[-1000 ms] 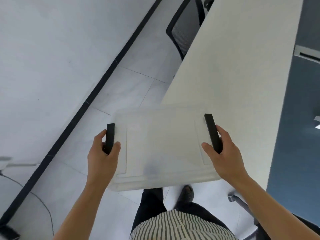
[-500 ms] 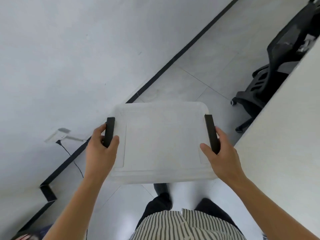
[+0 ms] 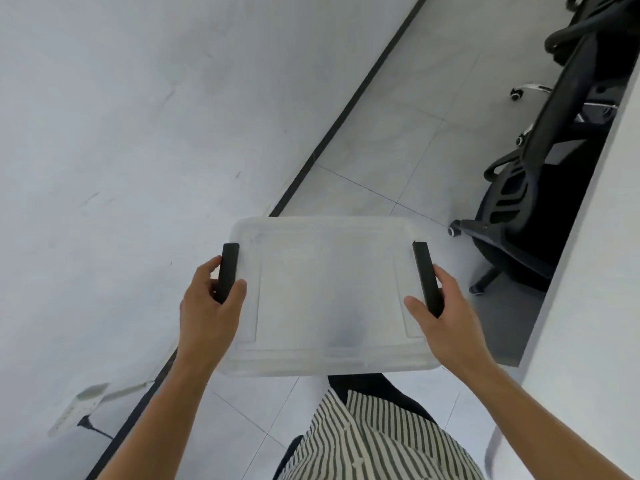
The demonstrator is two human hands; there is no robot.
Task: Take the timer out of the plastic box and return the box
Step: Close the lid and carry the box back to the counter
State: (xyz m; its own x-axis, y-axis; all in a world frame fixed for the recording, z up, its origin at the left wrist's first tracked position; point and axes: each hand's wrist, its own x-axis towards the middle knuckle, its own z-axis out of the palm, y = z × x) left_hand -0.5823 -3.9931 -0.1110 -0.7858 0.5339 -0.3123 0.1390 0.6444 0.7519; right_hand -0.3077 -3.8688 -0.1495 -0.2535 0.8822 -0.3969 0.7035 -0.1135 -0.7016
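Observation:
I carry a translucent plastic box (image 3: 329, 292) with its lid on, held level in front of my body above the tiled floor. My left hand (image 3: 211, 306) grips the black clip handle on its left side. My right hand (image 3: 446, 317) grips the matching black handle on the right side. The frosted lid hides the inside, and no timer is in view.
A white wall (image 3: 138, 133) with a dark baseboard runs on my left, with a power strip (image 3: 81, 407) mounted low on it. A black office chair (image 3: 540, 188) stands to the right front, beside a white table edge (image 3: 588, 271).
I have turned left away from the white table while carrying the box. The table slid out to the right edge, and the wall, chair and power strip came into view. Both grips are unchanged.

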